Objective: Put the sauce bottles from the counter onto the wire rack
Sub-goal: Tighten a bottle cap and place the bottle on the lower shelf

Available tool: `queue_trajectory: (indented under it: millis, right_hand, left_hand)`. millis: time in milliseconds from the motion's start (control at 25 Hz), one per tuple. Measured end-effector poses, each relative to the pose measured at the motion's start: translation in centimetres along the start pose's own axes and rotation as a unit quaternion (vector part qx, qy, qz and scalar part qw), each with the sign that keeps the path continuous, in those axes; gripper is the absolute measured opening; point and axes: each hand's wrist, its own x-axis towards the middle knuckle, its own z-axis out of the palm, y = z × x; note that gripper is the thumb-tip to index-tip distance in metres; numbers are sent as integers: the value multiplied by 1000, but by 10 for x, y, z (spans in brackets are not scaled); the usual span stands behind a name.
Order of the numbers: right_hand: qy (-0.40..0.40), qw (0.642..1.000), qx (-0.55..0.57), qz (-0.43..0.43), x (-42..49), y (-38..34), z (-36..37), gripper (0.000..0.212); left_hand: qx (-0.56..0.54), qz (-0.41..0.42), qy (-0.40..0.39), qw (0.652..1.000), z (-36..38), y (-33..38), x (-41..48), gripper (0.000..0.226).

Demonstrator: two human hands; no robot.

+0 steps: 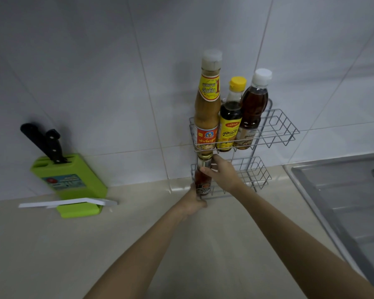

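A two-tier wire rack (276, 134) hangs on the tiled wall above the counter. Its upper tier holds three upright bottles at the left: a tall tan sauce bottle (207, 104), a dark bottle with a yellow cap (230, 124) and a brown bottle with a white cap (252, 111). A small red sauce bottle with a gold cap (203, 178) stands in the left end of the lower tier. My right hand (222, 172) grips its upper part. My left hand (195, 202) is at its base, by the rack's front wire.
A green knife block (71, 182) with two black-handled knives stands at the left against the wall, with a white flat piece (67, 202) in front of it. A steel sink (343, 201) fills the right. The right ends of both rack tiers hold nothing.
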Motion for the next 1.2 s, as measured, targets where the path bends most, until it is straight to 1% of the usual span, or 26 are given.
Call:
queue_trajectory:
  millis: [280, 520, 680, 800, 1000, 1080, 1200]
  right_hand:
    - [38, 999, -5, -8, 3, -5, 4, 34]
    - [64, 997, 6, -29, -3, 4, 7, 32]
    - [53, 998, 15, -22, 3, 6, 5, 34]
    - [35, 999, 17, -5, 7, 4, 7, 38]
    - [30, 999, 22, 7, 10, 7, 8, 38]
    - [24, 999, 25, 8, 8, 8, 8, 43]
    - [17, 998, 42, 36, 2, 10, 11, 59]
  left_hand:
    - [10, 6, -2, 1000, -3, 6, -4, 69]
    - [24, -1, 13, 1000, -4, 2, 3, 68]
    - [23, -3, 28, 999, -3, -2, 4, 67]
    - [14, -1, 24, 1000, -3, -3, 5, 69]
    - [21, 1, 17, 1000, 0, -2, 3, 74]
    - [20, 5, 15, 1000, 0, -1, 2, 74]
    - [32, 2, 11, 999, -2, 0, -2, 73]
